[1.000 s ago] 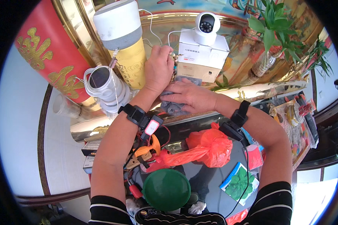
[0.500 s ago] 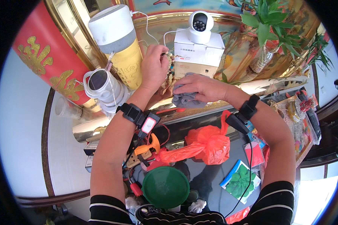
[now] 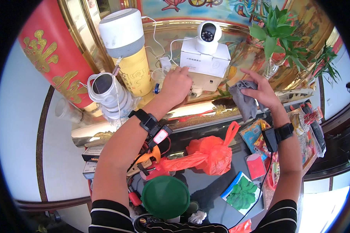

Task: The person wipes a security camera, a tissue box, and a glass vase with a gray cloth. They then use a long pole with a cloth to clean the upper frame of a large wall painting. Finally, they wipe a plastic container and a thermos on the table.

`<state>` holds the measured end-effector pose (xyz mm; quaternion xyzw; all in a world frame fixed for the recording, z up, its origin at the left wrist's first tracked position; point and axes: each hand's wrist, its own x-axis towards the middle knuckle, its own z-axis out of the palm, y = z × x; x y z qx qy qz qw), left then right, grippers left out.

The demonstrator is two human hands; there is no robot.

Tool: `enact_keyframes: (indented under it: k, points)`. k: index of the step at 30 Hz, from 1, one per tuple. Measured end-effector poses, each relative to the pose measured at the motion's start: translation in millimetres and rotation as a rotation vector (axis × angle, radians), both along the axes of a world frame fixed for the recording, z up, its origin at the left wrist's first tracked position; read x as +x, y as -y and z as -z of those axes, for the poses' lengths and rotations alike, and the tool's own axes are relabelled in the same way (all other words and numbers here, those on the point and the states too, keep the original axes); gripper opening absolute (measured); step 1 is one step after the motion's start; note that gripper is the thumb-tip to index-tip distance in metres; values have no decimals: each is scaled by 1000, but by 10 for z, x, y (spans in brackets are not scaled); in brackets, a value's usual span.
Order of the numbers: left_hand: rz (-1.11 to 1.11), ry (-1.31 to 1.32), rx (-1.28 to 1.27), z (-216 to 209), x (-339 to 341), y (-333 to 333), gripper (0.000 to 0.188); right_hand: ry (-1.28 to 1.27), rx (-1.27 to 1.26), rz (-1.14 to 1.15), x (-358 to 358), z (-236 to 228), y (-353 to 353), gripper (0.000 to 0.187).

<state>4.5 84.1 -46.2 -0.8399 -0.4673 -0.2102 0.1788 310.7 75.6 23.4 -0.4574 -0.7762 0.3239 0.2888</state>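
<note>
We see our right hand [image 3: 263,92] pinching a crumpled grey cloth [image 3: 244,101]; our left hand [image 3: 177,86] curls beside a white-and-tan cardboard box [image 3: 203,62]; that grip we cannot tell.

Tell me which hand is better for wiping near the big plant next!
Probably the right hand: it holds the grey cloth and is nearer the leafy plant. The left hand is farther away, near the white box, with no cloth visible in it.
</note>
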Motion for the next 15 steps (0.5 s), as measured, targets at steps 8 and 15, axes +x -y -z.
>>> enact_keyframes:
  k: [8, 15]
  points:
    - [-291, 714, -110, -234, 97, -416, 38, 137, -150, 143, -228, 195, -542, 89]
    - [-91, 926, -461, -89, -130, -769, 37, 8, -255, -72, -411, 176, -423, 93]
